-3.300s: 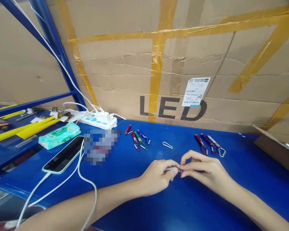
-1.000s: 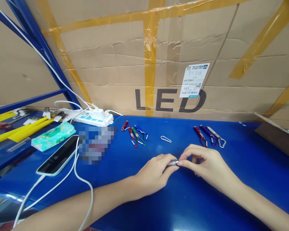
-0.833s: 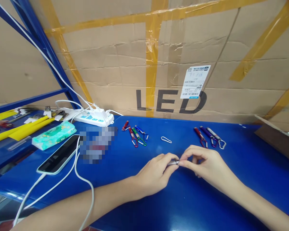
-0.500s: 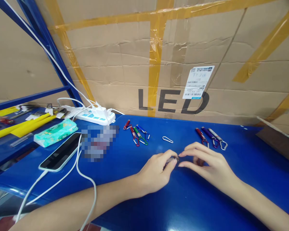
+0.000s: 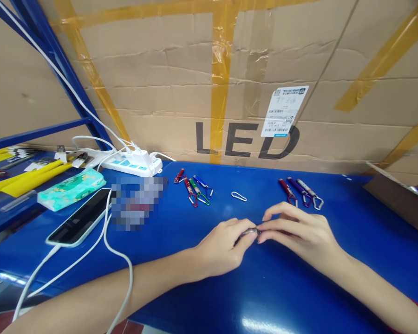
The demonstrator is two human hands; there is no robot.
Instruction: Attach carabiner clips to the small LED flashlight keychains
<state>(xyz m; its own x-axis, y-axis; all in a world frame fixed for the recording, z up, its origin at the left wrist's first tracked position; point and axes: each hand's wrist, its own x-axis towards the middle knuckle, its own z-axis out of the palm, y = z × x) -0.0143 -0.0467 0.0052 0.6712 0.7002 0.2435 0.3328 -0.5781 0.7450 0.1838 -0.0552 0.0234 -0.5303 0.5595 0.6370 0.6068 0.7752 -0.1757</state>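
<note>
The blue table (image 5: 202, 301) carries penlights (image 5: 195, 187), a carabiner (image 5: 240, 194), a phone (image 5: 79, 218).

A taped cardboard wall (image 5: 153, 88) lettered LED rises behind the glossy blue surface (image 5: 264, 283), beside a blue metal frame (image 5: 38, 134). Light glints near the front; red-and-pale floor (image 5: 133, 327) shows below.

I have a carabiner (image 5: 238, 196) on the table (image 5: 282, 292) between the left torches (image 5: 195, 186) and the right torches (image 5: 297, 186), a carton (image 5: 160, 93) behind them, a phone (image 5: 79, 219) farther left, a power strip (image 5: 121, 165) behind it
</note>
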